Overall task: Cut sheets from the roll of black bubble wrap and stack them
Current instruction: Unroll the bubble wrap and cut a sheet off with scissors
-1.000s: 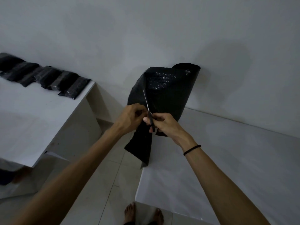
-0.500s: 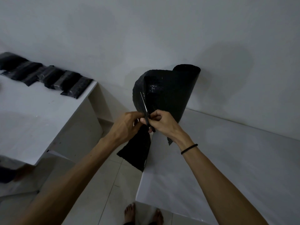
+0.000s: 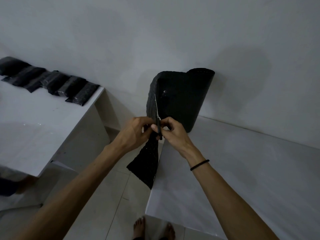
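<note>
Black bubble wrap roll (image 3: pixel 181 101) stands at 12 o'clock; my right hand (image 3: pixel 173 134) grips scissors (image 3: pixel 157 111), blades up into it; left hand (image 3: pixel 135 134) pinches the flap (image 3: pixel 147 163) hanging toward 6.

The right grip (image 3: pixel 173 132) is covering the handles of the scissors (image 3: pixel 157 110), so only the thin blade is showing. The left grip (image 3: pixel 135 134) is hiding some fingertips behind the flap (image 3: pixel 147 163) it is pinching. In this dim light the cut edge is melting into the black roll (image 3: pixel 183 101), too dark to trace. The sheets (image 3: pixel 52 84) are running off the left edge. The feet (image 3: pixel 153 229) and both forearms are getting clipped at the bottom. A dark, blurred shape (image 3: pixel 7 187) is sitting lower left, unreadable.
</note>
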A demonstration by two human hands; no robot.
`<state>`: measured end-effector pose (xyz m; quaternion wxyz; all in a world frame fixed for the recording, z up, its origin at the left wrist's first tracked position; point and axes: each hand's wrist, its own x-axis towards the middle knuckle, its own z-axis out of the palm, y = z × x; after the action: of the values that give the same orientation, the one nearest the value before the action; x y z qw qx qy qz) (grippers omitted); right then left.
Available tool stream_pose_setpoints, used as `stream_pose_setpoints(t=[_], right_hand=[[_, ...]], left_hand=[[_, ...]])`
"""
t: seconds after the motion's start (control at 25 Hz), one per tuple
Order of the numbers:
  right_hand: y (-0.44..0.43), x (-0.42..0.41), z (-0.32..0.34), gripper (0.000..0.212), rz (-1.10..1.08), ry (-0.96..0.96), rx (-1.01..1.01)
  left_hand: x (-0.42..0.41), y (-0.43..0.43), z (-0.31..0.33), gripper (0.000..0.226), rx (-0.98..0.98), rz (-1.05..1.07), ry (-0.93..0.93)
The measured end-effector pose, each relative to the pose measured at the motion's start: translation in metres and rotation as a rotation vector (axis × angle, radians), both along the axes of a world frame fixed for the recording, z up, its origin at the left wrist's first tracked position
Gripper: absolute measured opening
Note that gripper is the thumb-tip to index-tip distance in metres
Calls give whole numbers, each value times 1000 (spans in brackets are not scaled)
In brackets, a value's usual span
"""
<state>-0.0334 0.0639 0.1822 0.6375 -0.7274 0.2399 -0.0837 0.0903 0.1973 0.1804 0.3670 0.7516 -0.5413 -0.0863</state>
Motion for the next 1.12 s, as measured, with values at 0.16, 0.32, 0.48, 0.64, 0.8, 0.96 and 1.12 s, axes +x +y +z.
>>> stream_pose_setpoints(t=[0.16,0.32,0.48,0.64,0.8,0.96,1.12], right_hand=[[-4,3,7,40,-26,26,-31],[-10,7,14,42,-48,20,-35],[-12,11,16,40,-33,3,-58],[-13,15,22,40,-57,19,-84],[-15,20,21,39,-55,-5,-70],[-17,26,26,40,-76,-42,-46],[-20,34,32,38,-71,-43,-26]], left_hand=[[-6,0,1,19,-31,-43,34],[-8,1,0,20,-19,-54,58],[-7,4,5,16,-56,-49,17],[-8,8,6,19,-40,-16,-4],[-10,7,8,13,-59,-20,-21],[-11,7,6,21,-22,-25,-40],[-14,7,10,15,-48,-22,-34]])
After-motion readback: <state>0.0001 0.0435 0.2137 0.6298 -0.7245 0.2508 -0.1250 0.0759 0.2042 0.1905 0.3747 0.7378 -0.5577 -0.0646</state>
